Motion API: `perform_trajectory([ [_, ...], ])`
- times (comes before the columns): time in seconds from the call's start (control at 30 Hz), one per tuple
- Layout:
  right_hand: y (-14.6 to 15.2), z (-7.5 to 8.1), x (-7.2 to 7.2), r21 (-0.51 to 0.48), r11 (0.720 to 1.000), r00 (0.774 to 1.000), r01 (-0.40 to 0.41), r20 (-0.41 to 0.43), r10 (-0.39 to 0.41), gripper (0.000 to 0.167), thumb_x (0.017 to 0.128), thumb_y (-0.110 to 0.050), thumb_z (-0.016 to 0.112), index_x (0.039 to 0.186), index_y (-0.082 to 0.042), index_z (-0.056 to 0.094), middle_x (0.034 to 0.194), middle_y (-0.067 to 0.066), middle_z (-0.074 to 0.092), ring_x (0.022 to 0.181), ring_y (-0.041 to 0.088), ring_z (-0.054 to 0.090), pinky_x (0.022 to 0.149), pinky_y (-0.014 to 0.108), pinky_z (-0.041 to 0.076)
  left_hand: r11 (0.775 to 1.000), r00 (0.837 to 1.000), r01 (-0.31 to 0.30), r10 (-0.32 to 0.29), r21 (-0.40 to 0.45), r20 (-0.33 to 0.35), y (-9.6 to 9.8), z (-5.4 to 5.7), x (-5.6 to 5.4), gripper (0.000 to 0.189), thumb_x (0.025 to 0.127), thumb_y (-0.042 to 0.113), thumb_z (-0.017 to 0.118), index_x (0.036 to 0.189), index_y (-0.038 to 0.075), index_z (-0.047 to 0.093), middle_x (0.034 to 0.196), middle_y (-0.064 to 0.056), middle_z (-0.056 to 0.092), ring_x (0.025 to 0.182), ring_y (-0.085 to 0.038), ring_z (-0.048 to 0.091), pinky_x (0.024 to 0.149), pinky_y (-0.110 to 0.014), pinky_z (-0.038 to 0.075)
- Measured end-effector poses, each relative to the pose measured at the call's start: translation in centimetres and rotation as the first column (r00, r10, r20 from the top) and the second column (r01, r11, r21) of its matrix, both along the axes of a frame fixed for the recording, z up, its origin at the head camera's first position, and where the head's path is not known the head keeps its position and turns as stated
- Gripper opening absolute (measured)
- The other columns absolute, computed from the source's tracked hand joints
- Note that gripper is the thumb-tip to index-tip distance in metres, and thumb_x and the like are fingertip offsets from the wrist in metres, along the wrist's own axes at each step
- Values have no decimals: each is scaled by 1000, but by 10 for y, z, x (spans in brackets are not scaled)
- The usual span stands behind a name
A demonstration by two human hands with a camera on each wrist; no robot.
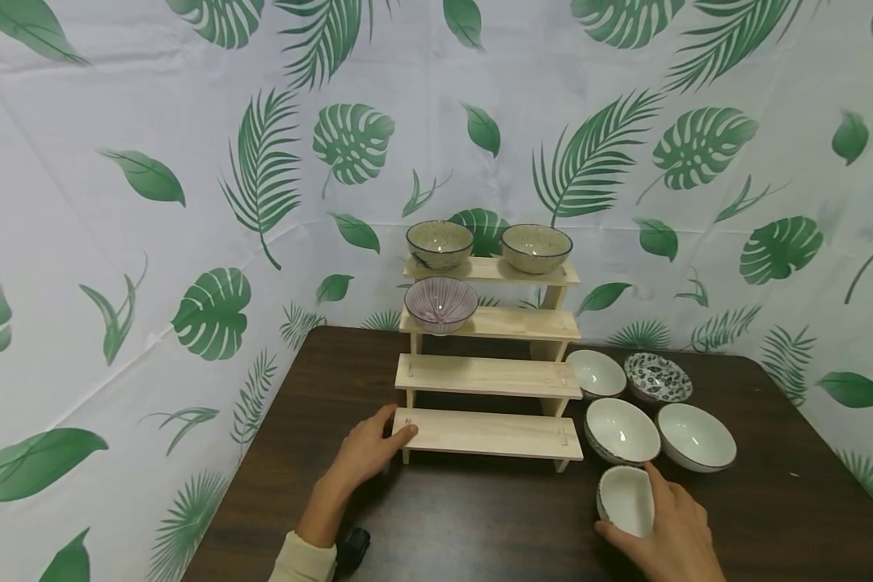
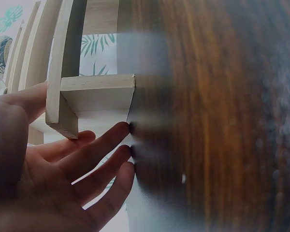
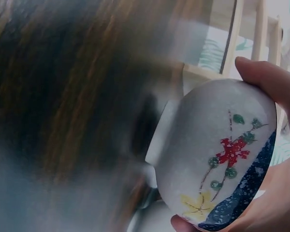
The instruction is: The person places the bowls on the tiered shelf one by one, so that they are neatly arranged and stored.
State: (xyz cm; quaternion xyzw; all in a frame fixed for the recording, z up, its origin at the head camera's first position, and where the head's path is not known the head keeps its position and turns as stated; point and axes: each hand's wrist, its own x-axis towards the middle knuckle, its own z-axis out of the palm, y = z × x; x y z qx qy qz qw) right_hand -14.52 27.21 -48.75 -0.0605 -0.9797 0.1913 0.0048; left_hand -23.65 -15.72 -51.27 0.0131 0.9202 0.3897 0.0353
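Small bowl (image 1: 627, 503) at the near right of the desk (image 1: 480, 525), held by the right hand (image 1: 669, 525), its fingers and thumb pinching opposite sides of the rim. Whether the base is clear of the desk cannot be told. The left hand (image 1: 367, 451) rests at the left end of the stand's lowest step (image 1: 487, 431), thumb above, other fingers extended and loosely spread, gripping no bowl.

Likely faults: the pinch, confined to the rim of a smooth, rounded wall, could slip if the bowl tilts; a sideways swing could knock the middle bowl (image 1: 622, 432), just beyond it. A push by the left hand could jolt the stand and unsettle the purple bowl (image 1: 441, 305), left speckled bowl (image 1: 440, 242) and right speckled bowl (image 1: 537, 246) on its upper steps.

Also on the desk, right of the stand: far bowl (image 1: 596, 373), patterned bowl (image 1: 658, 377) and right bowl (image 1: 697, 436). This cluster hinders movement toward the far right.
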Motion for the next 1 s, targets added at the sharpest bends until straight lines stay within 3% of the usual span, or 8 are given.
perform_trajectory([
  [0.13, -2, 5, 1, -7, 1000, 1000, 2, 19, -2, 126, 74, -71, 80, 156, 8, 27, 138, 44, 44, 120, 69, 42, 89, 75, 43, 1000, 1000, 3, -3, -1, -1, 0, 0, 0, 73, 99, 55, 60, 152, 5, 48, 144, -23, 61, 129, -46, 60, 104, -70, 43],
  [0.27, -6, 10, 6, -4, 999, 995, -45, -94, 44, 118, 75, -65, 83, 153, 9, 34, 133, 41, 51, 116, 61, 50, 89, 71, 43, 1000, 1000, 6, -6, -2, 0, 0, -1, 0, 74, 99, 56, 60, 152, 5, 48, 143, -23, 61, 128, -46, 60, 103, -69, 44],
  [0.43, -14, 21, 11, 0, 996, 960, -89, -266, 86, 107, 70, -57, 89, 145, 6, 46, 126, 33, 59, 111, 53, 53, 87, 66, 43, 1000, 1000, 9, -9, 2, -6, 0, -1, -1, 74, 99, 56, 60, 152, 5, 48, 144, -23, 61, 128, -45, 61, 102, -68, 45],
  [0.73, -28, 48, 10, -33, 996, 972, -86, -220, 77, 102, 75, -62, 85, 145, 1, 46, 134, 32, 53, 119, 56, 46, 86, 70, 43, 1000, 1000, 3, -3, 5, -9, -1, -1, 0, 74, 99, 56, 60, 152, 5, 49, 144, -23, 60, 129, -45, 60, 103, -68, 45],
  [1.0, -39, 56, 12, -39, 993, 933, -113, -347, 92, 92, 70, -55, 91, 135, -1, 55, 127, 27, 58, 116, 52, 49, 87, 65, 42, 1000, 1000, 8, -8, 7, -18, 0, 1, 0, 73, 99, 55, 61, 151, 4, 50, 143, -24, 62, 128, -46, 60, 103, -67, 45],
])
